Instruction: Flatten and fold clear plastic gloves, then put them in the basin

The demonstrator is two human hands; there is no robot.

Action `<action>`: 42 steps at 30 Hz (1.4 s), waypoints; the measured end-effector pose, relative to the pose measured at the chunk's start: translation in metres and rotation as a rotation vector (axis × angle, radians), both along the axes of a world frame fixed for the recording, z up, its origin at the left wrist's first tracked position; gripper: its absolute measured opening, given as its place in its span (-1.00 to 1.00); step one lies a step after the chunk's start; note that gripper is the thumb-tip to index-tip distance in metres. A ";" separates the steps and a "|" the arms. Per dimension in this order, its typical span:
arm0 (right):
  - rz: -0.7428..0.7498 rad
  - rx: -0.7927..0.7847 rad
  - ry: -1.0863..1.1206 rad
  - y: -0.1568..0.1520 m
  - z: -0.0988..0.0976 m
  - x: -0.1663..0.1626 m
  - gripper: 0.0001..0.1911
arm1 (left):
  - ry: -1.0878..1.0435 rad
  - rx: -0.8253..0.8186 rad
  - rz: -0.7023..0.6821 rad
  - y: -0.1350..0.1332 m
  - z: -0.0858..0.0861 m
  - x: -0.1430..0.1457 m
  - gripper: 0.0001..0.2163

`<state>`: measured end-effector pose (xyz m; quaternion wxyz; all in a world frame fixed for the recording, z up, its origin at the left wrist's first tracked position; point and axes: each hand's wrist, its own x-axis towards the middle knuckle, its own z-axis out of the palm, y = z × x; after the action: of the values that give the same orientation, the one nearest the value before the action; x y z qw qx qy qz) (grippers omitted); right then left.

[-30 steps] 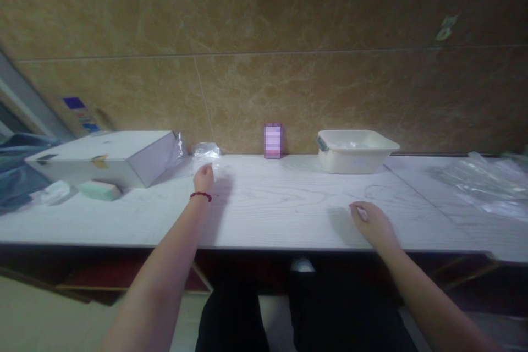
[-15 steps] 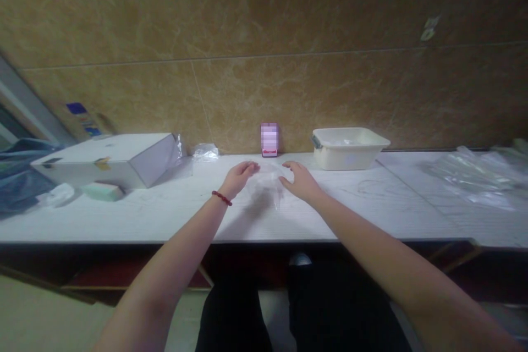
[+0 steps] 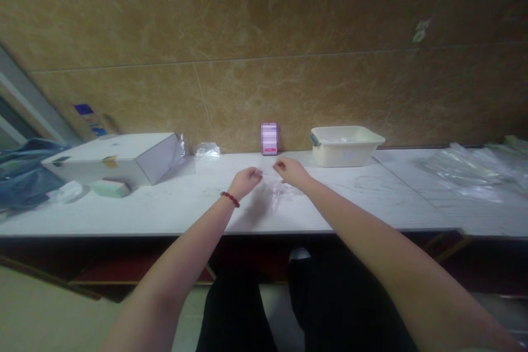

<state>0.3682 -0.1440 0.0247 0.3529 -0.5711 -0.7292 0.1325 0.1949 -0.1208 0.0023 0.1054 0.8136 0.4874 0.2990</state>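
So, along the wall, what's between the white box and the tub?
In the head view: clear plastic by the box, then the phone.

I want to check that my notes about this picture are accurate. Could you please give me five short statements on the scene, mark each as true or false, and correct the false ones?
1. The left hand has a red bracelet at its wrist. True.
2. The cream tub stands to the right of the phone. True.
3. The right hand is inside the cream tub. False: it is over the counter, with clear plastic close by.
4. The pale green block lies in front of the white box. True.
5. The two hands are clasped together. False: a gap shows between them.
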 end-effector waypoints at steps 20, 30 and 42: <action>0.029 -0.008 -0.284 -0.049 -0.080 0.012 -0.81 | 0.177 0.156 -0.017 -0.040 -0.067 -0.038 -0.75; -0.052 -0.012 -0.276 -0.048 -0.079 0.011 -0.80 | 0.132 0.245 0.072 -0.047 -0.068 -0.034 -0.76; -0.023 0.044 -0.214 -0.050 -0.079 0.013 -0.82 | 0.096 0.269 0.094 -0.050 -0.066 -0.032 -0.80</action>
<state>0.3812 -0.1941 -0.0540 0.2869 -0.5825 -0.7588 0.0508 0.1624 -0.1707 -0.0639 -0.0421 0.8099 0.4852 0.3268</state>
